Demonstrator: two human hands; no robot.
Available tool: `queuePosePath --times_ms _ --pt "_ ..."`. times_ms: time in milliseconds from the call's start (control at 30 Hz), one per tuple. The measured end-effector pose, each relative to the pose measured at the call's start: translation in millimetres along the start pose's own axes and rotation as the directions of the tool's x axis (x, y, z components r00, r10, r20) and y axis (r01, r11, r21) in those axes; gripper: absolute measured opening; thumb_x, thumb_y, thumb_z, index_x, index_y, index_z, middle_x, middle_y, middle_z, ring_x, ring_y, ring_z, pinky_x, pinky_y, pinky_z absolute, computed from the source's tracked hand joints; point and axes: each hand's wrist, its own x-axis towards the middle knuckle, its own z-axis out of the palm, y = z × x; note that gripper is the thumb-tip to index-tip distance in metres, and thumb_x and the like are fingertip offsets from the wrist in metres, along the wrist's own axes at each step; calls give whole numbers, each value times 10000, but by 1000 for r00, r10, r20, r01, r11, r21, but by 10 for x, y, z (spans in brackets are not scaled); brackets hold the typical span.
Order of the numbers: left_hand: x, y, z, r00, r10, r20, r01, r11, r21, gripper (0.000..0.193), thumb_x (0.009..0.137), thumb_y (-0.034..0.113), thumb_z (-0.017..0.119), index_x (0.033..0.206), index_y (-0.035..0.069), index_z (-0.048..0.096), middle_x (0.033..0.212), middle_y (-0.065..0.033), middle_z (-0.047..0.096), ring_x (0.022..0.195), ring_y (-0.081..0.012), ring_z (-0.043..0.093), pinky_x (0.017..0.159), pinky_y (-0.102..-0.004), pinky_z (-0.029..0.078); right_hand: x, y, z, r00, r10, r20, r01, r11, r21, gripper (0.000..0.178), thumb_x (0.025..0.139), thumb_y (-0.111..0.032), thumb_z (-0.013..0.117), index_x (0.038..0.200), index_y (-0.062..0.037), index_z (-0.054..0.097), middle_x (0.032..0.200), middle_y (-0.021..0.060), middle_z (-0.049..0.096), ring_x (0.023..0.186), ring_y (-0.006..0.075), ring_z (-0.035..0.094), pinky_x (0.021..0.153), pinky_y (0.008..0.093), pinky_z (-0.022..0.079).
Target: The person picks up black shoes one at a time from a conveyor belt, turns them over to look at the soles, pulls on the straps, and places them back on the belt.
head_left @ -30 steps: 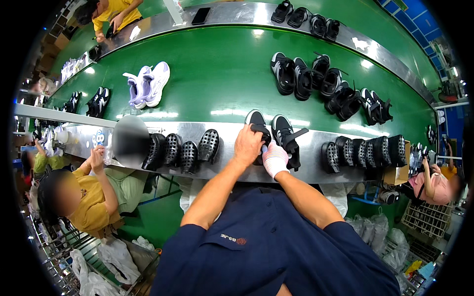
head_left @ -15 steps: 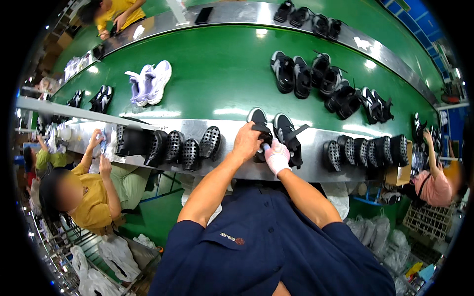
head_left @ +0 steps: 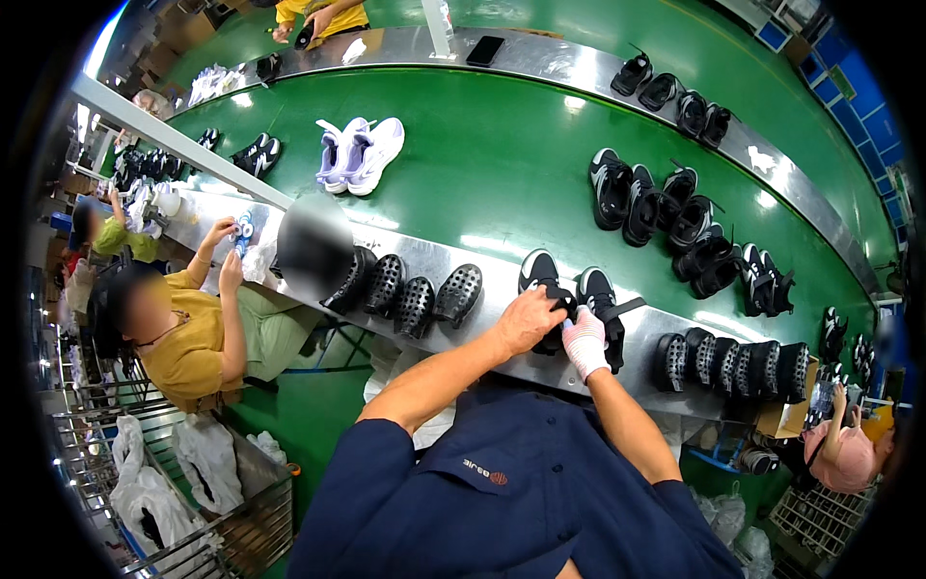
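Two black sneakers with white and grey trim stand side by side on the metal ledge before me, toes pointing away. On the left sneaker (head_left: 536, 267), my bare left hand (head_left: 527, 318) is closed around black material at the collar. My right hand (head_left: 585, 344), in a pale pink-white glove, is closed at that shoe's opening, against the inner side of the right sneaker (head_left: 598, 286). What its fingertips hold is hidden. A loose black strap (head_left: 625, 309) sticks out to the right from the right sneaker.
Black studded shoe forms (head_left: 457, 293) stand on the ledge to my left, more forms (head_left: 725, 357) to my right. The green belt (head_left: 473, 154) beyond carries white-lavender sneakers (head_left: 362, 154) and several black sneakers (head_left: 639, 205). A co-worker in yellow (head_left: 203, 333) sits at left.
The whole view has swung, so the scene sits lower and further right. Both hands remain at the left sneaker's collar, with only small shifts of the fingers.
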Motion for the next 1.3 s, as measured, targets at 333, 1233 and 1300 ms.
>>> queuePosePath --times_ms 333,1233,1300 --pt "-39 247 -187 994 -72 -77 72 997 -5 212 835 119 633 1040 71 657 960 -101 585 863 -302 609 791 -393 501 -19 49 -66 992 -35 118 35 999 1 343 873 -294 736 974 32 692 951 312 705 982 478 684 864 516 549" --pt "-768 831 -871 533 -785 314 843 461 -279 707 711 98 708 1412 153 638 1201 -172 592 1190 -363 567 1075 -391 459 -544 -604 -1309 614 -421 667 94 879 468 209 911 -152 779 1079 -40 723 868 17 693 744 88 576 693 270 493" --pt "-741 847 -930 572 -749 334 817 487 -308 712 709 85 697 1413 173 642 1226 -168 575 1202 -365 555 1088 -408 449 -549 -562 -1281 590 -433 682 90 874 477 155 925 -140 769 1045 -49 730 818 -12 675 731 71 561 663 262 466"
